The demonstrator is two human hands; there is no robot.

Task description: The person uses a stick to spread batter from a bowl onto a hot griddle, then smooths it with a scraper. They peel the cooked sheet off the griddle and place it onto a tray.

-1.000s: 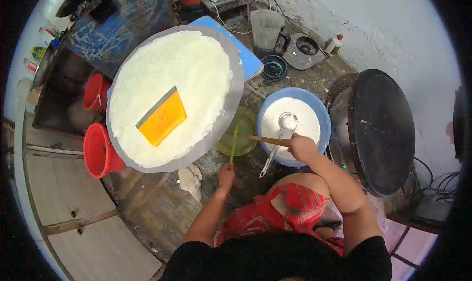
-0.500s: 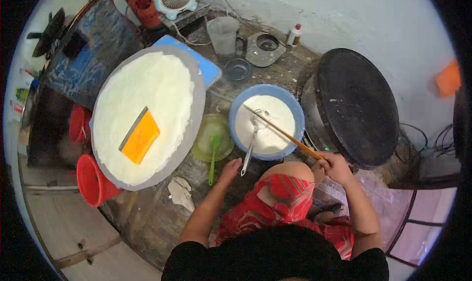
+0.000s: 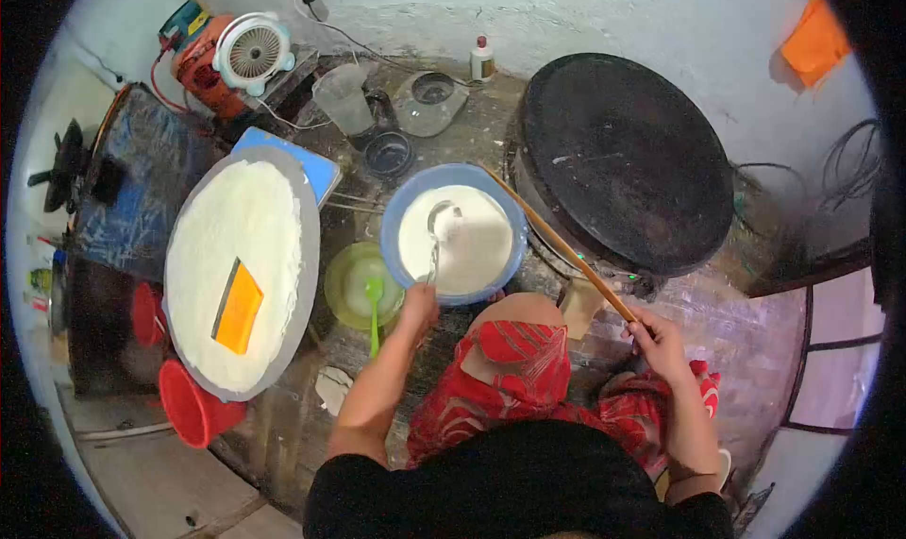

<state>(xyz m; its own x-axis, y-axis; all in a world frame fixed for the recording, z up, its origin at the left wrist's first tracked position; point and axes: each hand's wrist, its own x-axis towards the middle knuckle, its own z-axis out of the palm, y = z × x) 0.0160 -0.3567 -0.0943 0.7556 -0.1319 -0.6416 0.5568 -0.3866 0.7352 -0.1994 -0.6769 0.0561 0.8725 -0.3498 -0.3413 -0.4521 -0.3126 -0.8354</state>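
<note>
My left hand (image 3: 420, 311) is closed around the handle of a metal ladle (image 3: 434, 258). The ladle's round head rests in white batter (image 3: 481, 246) inside a blue basin (image 3: 453, 175). In my right hand (image 3: 659, 343) is the lower end of a long, thin wooden stick (image 3: 587, 270). Its far tip points up and left, passing between the basin and a large round black griddle (image 3: 628, 161). Left of the basin, a green plastic spoon (image 3: 374, 298) stands in a greenish bowl (image 3: 342, 298) of liquid.
An oval grey board (image 3: 307, 246) at left bears a white layer and an orange scraper (image 3: 242, 311). Red buckets (image 3: 193, 407) stand beneath it. Behind are a clear jug (image 3: 343, 100), a black bowl (image 3: 388, 154), a fan (image 3: 255, 52) and a bottle (image 3: 482, 62). A crumpled cloth (image 3: 333, 388) lies nearby.
My left hand has taken hold of the ladle's handle. My right hand has moved the stick from across the basin to the right, beside the griddle. The view has shifted right.
</note>
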